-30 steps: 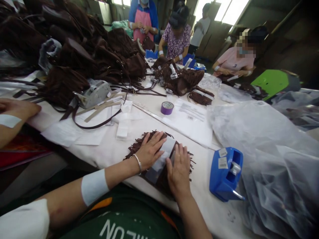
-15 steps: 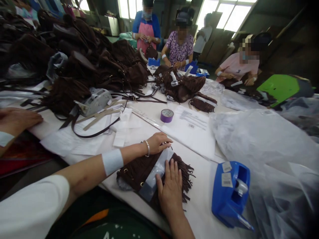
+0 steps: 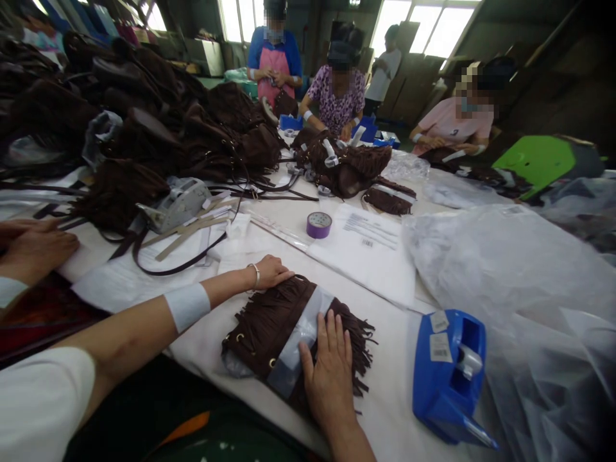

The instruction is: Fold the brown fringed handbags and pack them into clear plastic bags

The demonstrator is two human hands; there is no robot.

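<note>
1. On white counter [image 3: 385, 359], working over dark-brown fringed bag [image 3: 279, 308] with translucent band [image 3: 308, 322].
2. Pressing bag with right hand [image 3: 332, 382], fingers open.
3. Shifted left hand [image 3: 270, 271] to far edge, fingers curled, grip unclear; exposing band.

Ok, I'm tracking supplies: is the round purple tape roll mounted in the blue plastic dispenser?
No, the purple tape roll lies beside the printed white sheet, apart from the blue plastic dispenser.

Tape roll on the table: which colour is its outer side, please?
The roll is purple, seen best in the head view.
</note>
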